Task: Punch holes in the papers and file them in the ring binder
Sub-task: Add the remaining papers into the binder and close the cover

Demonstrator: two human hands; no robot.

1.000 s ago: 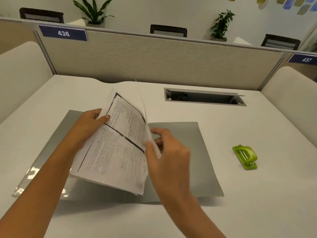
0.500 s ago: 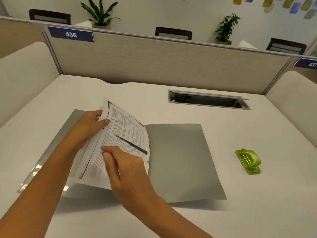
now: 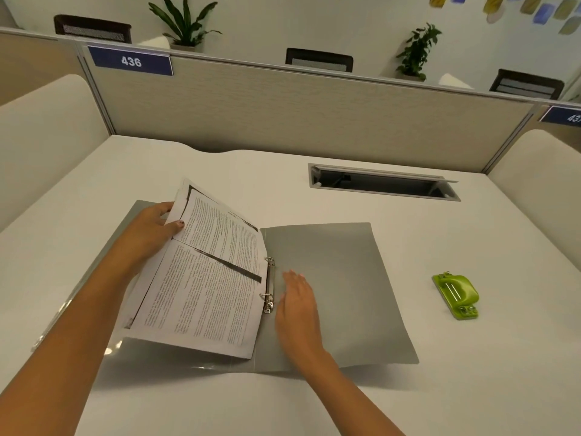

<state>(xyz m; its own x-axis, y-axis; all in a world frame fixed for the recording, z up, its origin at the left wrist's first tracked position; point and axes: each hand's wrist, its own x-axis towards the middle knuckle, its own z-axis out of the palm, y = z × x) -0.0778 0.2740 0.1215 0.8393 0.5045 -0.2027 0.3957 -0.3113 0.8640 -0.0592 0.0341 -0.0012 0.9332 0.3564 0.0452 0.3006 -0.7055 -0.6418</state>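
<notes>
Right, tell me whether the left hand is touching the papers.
Touching. The head view shows the left hand gripping the far left edge of the papers, thumb pressed on the printed top sheet and fingers curled behind the stack.

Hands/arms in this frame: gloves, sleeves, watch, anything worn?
Nothing worn that shows. Both hands, left and right, are bare: no gloves, no rings visible. Both forearms are bare to the frame edge, with no sleeves, watch or bracelet. The only marking is dark polish on the left thumbnail. The right hand's nails look unpainted, though they are small in view.
</notes>
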